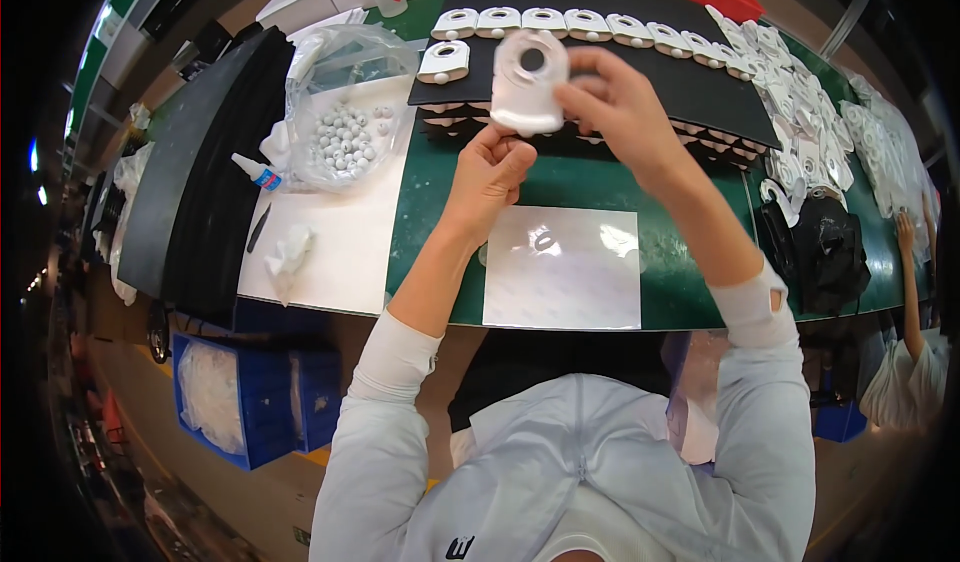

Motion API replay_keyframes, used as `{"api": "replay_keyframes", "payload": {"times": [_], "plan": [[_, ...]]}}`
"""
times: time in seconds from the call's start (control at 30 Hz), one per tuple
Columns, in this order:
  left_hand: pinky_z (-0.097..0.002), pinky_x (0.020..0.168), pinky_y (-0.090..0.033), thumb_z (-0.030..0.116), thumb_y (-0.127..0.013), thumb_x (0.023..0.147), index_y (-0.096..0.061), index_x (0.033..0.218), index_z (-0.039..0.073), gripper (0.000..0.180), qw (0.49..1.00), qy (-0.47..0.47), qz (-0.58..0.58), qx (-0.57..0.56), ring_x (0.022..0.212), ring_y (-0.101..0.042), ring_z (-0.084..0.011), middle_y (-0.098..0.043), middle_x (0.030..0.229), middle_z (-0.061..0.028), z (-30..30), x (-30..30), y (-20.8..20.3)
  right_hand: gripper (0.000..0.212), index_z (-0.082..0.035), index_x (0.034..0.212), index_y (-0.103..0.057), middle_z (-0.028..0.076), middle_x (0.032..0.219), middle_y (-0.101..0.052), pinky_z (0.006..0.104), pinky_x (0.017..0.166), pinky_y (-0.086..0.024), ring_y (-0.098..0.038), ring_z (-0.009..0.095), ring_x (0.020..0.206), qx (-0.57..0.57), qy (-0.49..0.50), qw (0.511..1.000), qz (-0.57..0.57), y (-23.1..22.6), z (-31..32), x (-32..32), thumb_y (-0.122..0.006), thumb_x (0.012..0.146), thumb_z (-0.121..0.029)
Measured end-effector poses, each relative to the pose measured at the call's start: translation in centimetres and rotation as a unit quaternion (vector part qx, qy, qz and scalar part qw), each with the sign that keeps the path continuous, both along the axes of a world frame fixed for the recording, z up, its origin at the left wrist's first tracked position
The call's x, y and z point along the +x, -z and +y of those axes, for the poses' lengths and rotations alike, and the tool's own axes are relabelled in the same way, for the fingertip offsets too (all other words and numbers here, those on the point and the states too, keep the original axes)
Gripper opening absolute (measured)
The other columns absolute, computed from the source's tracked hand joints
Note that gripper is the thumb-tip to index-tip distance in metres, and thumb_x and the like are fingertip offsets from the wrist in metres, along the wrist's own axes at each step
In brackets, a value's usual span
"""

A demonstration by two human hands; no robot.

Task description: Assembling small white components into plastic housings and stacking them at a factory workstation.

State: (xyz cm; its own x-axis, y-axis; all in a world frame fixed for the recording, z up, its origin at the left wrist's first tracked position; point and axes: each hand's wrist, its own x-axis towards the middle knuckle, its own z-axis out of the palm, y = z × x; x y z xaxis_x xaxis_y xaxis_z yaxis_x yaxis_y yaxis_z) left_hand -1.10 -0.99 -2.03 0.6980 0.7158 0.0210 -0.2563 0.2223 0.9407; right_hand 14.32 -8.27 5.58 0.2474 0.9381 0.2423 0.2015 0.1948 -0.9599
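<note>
Your left hand (490, 174) pinches a white ring-topped plastic piece (525, 100) by its base near the black flat board (705, 102); right hand (618, 100) blurred, grip unclear; back row of white pieces (543, 24) laid, second barely begun, loose white plastic heap (792, 102) seemingly left

"Is this a workshop?"

"A factory assembly floor, I'd say: identical white plastic parts (586, 28) rowed on a black board (560, 70), a long green workbench (440, 177), blue crates (266, 409) below, another worker's arm (910, 297) farther right."
</note>
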Motion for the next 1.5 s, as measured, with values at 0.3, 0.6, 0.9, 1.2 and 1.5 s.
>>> {"api": "replay_keyframes", "payload": {"times": [0.3,0.6,0.9,1.2,1.5], "plan": [[-0.0169,0.047,-0.033,0.030,-0.060,0.085,-0.048,0.108,0.000,0.039,0.940,0.042,-0.092,-0.325,0.066,-0.042,-0.0107,-0.048,0.081,-0.0062,1.3,-0.1,0.8,0.020,0.000,0.087,-0.064,0.002,0.071,-0.057,0.0212,0.061,-0.046,-0.052,0.008,0.065,-0.155,0.025,0.982,-0.100,0.5,10.5,3.2,-0.061,0.081,-0.019],[-0.0292,0.078,-0.044,0.011,-0.053,0.083,-0.046,0.110,-0.005,0.032,0.891,0.085,-0.171,-0.411,0.096,-0.046,-0.0284,-0.045,0.103,-0.0168,1.4,0.0,1.0,0.027,0.001,0.102,-0.060,0.008,0.086,-0.061,0.0235,0.064,-0.052,-0.060,0.013,0.073,-0.097,0.068,0.990,-0.077,0.7,8.2,4.2,-0.062,0.082,-0.016],[-0.0236,0.082,-0.049,-0.002,-0.046,0.086,-0.043,0.117,-0.004,0.032,0.964,0.060,-0.092,-0.243,0.100,-0.056,-0.0247,-0.049,0.115,-0.0200,0.5,0.3,0.9,0.019,-0.003,0.093,-0.065,0.011,0.082,-0.065,0.0297,0.070,-0.048,-0.062,0.021,0.075,-0.024,0.256,0.824,-0.505,-1.1,-7.1,17.2,-0.062,0.079,-0.015],[-0.0148,0.046,-0.037,0.033,-0.060,0.084,-0.058,0.096,0.006,0.029,0.975,0.070,-0.056,-0.202,0.067,-0.052,-0.0094,-0.059,0.082,-0.0033,0.5,0.2,1.2,0.048,0.004,0.081,-0.062,0.022,0.085,-0.063,0.0426,0.069,-0.049,-0.062,0.034,0.082,-0.405,0.424,0.629,-0.511,1.0,-17.3,27.0,-0.066,0.072,-0.043],[-0.0160,0.046,-0.031,0.022,-0.059,0.086,-0.053,0.111,0.008,0.030,0.977,0.084,-0.078,-0.181,0.070,-0.047,-0.0071,-0.055,0.086,0.0001,0.2,0.5,1.0,0.039,0.003,0.081,-0.061,0.021,0.081,-0.063,0.0383,0.067,-0.049,-0.062,0.032,0.076,-0.286,0.389,0.638,-0.599,2.7,-19.7,30.0,-0.070,0.066,-0.031]]}}
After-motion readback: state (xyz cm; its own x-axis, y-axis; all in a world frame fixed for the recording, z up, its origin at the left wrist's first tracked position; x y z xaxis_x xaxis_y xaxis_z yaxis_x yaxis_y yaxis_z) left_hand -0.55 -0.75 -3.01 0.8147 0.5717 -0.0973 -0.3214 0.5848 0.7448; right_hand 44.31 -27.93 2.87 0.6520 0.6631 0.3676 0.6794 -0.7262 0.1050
